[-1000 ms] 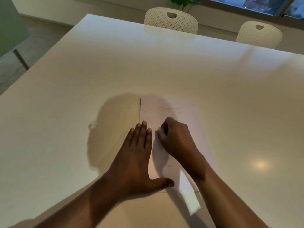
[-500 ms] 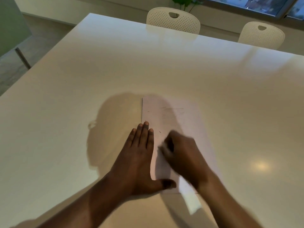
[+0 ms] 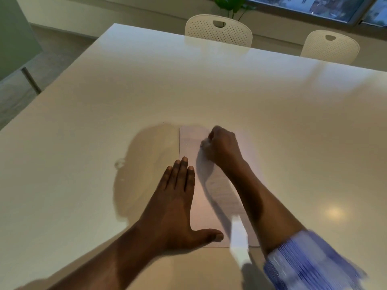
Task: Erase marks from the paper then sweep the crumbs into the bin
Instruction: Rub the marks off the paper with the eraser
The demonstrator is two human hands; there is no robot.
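Note:
A white sheet of paper lies on the table in front of me, with a few faint pencil marks near its far left part. My left hand lies flat with straight fingers on the paper's left edge, thumb spread along the near edge. My right hand is curled at the paper's far end and pinches a small white eraser against the sheet; hand and eraser are blurred. No bin is in view.
The large white table spreads wide all around the paper. Two white perforated chairs stand at its far edge, with a green plant behind. The table's left edge drops to the floor.
My right hand has moved from the middle of the paper up to its far end, with the eraser in it. My left hand has stayed flat on the left edge.

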